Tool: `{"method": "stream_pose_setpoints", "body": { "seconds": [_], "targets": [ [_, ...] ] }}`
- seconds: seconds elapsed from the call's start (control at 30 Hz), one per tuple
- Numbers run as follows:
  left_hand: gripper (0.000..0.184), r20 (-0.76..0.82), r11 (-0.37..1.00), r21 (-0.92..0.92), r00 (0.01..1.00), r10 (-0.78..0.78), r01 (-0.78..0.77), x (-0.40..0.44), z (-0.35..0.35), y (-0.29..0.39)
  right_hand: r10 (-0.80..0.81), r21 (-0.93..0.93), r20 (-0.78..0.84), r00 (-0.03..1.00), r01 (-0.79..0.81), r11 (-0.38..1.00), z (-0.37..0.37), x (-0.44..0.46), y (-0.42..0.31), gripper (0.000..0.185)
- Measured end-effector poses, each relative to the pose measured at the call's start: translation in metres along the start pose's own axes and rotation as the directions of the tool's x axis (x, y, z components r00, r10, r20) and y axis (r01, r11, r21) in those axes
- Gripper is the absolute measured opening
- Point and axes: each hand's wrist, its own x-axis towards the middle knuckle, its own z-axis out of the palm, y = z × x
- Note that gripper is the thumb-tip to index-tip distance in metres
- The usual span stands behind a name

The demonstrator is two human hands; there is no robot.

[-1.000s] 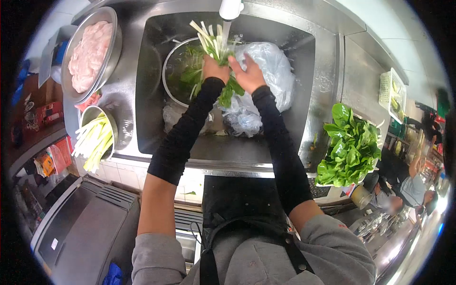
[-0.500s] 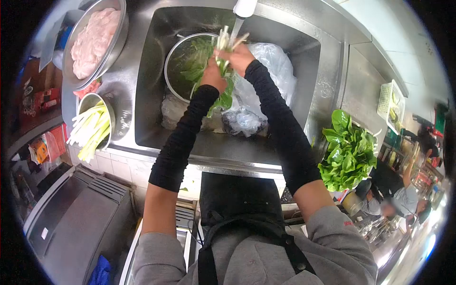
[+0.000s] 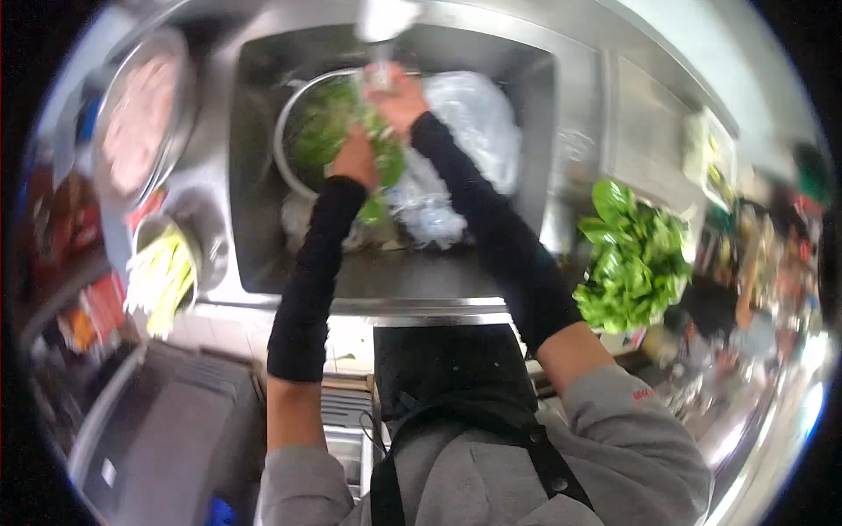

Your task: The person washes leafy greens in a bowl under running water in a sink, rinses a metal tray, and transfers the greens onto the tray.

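Over the sink [image 3: 421, 276], both my hands are on a bunch of leafy greens [image 3: 388, 158], blurred by motion. My left hand [image 3: 355, 160] is closed around the leafy part, beside a round strainer [image 3: 282, 145] with more greens in it. Higher up, my right hand [image 3: 399, 98] is closed around the pale stems, just below the tap [image 3: 386, 19]. Its fingertips are smeared. Clear plastic bags [image 3: 474, 123] lie in the sink to the right of the bunch.
A metal bowl of pale raw meat [image 3: 140, 127] stands on the left counter. Below it, a metal container [image 3: 197, 254] holds cut pale green stalks [image 3: 162, 276]. More leafy greens [image 3: 633, 263] are piled on the right, with a white basket [image 3: 709, 158] beyond them.
The camera view has shifted, and the whole scene sits further left and is blurrier. My right hand has moved up the stems to beneath the tap, while the bunch stays in both hands.
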Motion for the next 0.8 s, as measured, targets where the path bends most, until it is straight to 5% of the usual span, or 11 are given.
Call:
{"method": "stream_pose_setpoints", "body": {
  "seconds": [0.03,0.1,0.13,0.17,0.33,0.4,0.47,0.53,0.63,0.73,0.8],
  "targets": [
    [0.081,-0.058,0.999,-0.022,0.997,0.042,-0.043,-0.002,0.001,0.001,-0.214,-0.054,-0.096,0.972,0.21,0.976,0.002,0.016,0.034,0.042],
    [0.078,-0.21,0.977,-0.028,0.957,0.203,-0.213,-0.017,0.003,0.007,-0.318,-0.101,-0.258,0.912,0.302,0.948,-0.004,0.003,0.034,0.032],
    [0.073,-0.125,0.986,-0.121,0.987,0.1,-0.115,-0.04,-0.02,0.04,-0.393,-0.212,-0.284,0.875,0.342,0.915,-0.015,-0.021,0.012,0.036],
    [0.069,-0.164,0.979,-0.038,0.968,0.19,-0.199,-0.032,-0.005,0.027,-0.228,-0.039,-0.273,0.935,0.226,0.973,-0.03,-0.056,-0.026,0.036],
    [0.063,-0.258,0.902,0.047,0.867,0.426,-0.429,-0.092,-0.026,0.134,-0.178,0.22,-0.431,0.885,0.294,0.93,-0.098,-0.145,-0.077,0.036],
    [0.061,-0.2,0.857,0.011,0.839,0.507,-0.515,-0.116,-0.033,0.192,-0.389,-0.016,-0.564,0.729,0.461,0.887,-0.141,-0.183,-0.082,0.037],
    [0.063,-0.175,0.791,-0.019,0.781,0.599,-0.611,-0.139,-0.031,0.251,-0.374,0.009,-0.659,0.653,0.503,0.864,-0.187,-0.233,-0.098,0.037],
    [0.057,-0.185,0.686,-0.012,0.676,0.713,-0.727,-0.162,-0.02,0.306,-0.379,-0.091,-0.741,0.554,0.477,0.874,-0.234,-0.292,-0.119,0.037],
    [0.029,-0.149,0.553,0.1,0.537,0.83,-0.827,-0.191,0.004,0.387,-0.163,0.087,-0.824,0.543,0.406,0.91,-0.294,-0.37,-0.143,0.043],
    [0.029,-0.023,0.477,0.167,0.48,0.877,-0.863,-0.213,0.038,0.465,-0.205,-0.007,-0.819,0.536,0.348,0.937,-0.365,-0.433,-0.126,0.042],
    [0.034,0.0,0.451,0.082,0.453,0.892,-0.889,-0.214,0.072,0.504,-0.147,-0.055,-0.895,0.421,0.223,0.973,-0.408,-0.455,-0.096,0.038]
  ]
}}
